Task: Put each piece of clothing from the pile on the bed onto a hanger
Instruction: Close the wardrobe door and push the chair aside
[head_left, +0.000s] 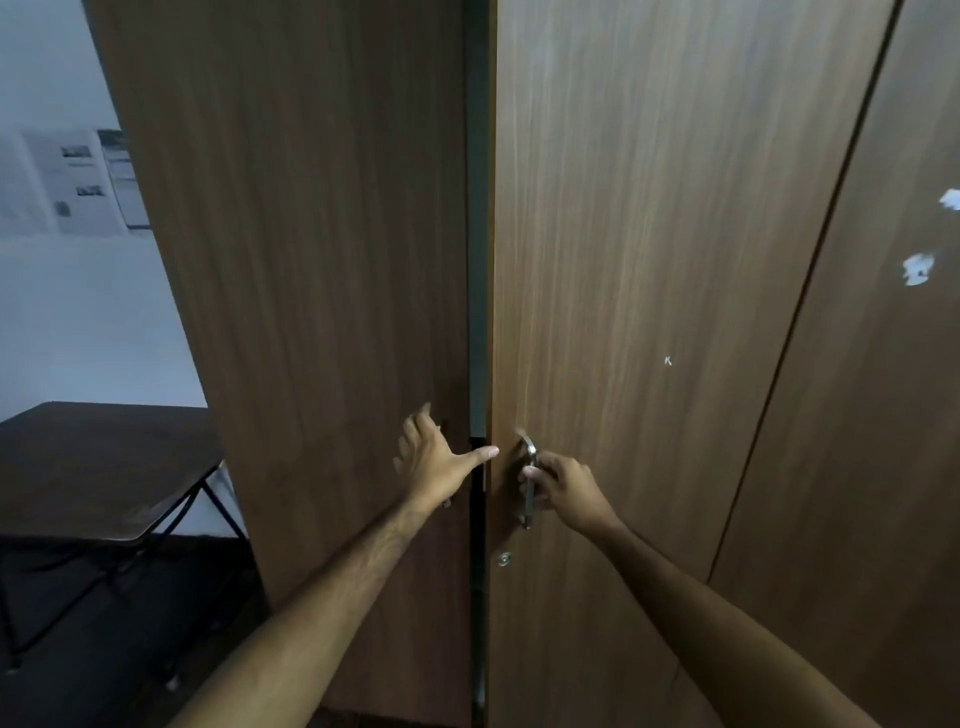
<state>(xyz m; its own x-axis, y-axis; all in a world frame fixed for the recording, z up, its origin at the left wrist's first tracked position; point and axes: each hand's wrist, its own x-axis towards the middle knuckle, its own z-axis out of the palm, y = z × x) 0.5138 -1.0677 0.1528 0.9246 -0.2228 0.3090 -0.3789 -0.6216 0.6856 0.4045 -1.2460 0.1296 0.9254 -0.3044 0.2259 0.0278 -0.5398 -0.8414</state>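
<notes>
Gripping the metal handle (529, 480) of the right wardrobe door (649, 260) with your right hand (563, 486), fingers curled round it, you press your left hand (434, 457) flat and open on the left door (311, 260). Its thumb reaches across the gap and risks a pinch if either door swings. No clothes or hanger show.

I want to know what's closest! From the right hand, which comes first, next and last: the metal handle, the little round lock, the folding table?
1. Metal handle: inside the right hand.
2. Round lock: just below, same door.
3. Folding table: far left.
</notes>
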